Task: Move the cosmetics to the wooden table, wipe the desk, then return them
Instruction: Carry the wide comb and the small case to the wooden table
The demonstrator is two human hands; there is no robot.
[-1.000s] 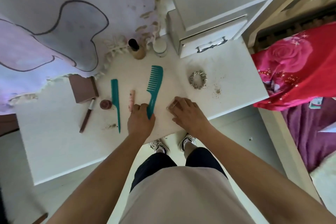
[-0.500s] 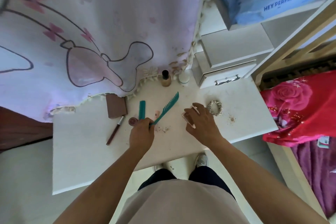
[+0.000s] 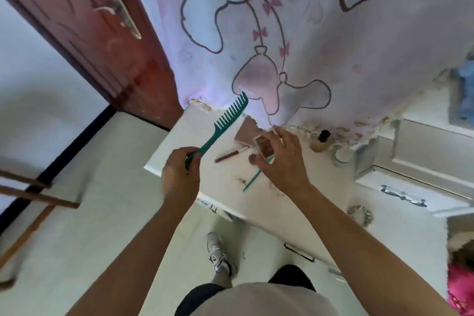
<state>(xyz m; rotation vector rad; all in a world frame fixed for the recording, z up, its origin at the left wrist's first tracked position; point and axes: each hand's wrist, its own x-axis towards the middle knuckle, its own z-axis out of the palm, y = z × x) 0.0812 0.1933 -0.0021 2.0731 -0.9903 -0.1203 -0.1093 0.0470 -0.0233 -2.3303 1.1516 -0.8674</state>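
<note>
Left hand (image 3: 180,174): fingers curled tight round the handle of the wide-toothed green comb (image 3: 225,120); the comb slants up and away from the hand, its toothed end reaching the hem of the printed cloth (image 3: 307,33) that hangs over the back of the counter (image 3: 184,136).

Right hand (image 3: 282,161): thumb and fingers pinch a small flat reddish-brown case (image 3: 264,147); whether the case touches the counter cannot be told.

On the white counter: a thin green tail comb (image 3: 252,181), its upper part hidden under the right hand; a brown pencil (image 3: 230,153) lying slantwise between the two hands; a flat brown box (image 3: 245,131) just behind the pencil, against the cloth hem; a small round brown item (image 3: 252,159) beside the right thumb, too blurred to name; a bottle with a black cap (image 3: 322,141) upright near the back; a pale jar (image 3: 342,155) just beside it; a hair scrunchie (image 3: 360,214) well apart, beyond the right forearm; brownish specks around the tail comb.

Surroundings: a white drawer unit (image 3: 423,161) stands at the right end of the counter; a reddish door (image 3: 102,33) with a metal handle stands to the left; one shoe (image 3: 218,251) shows on the pale floor below the counter edge.
</note>
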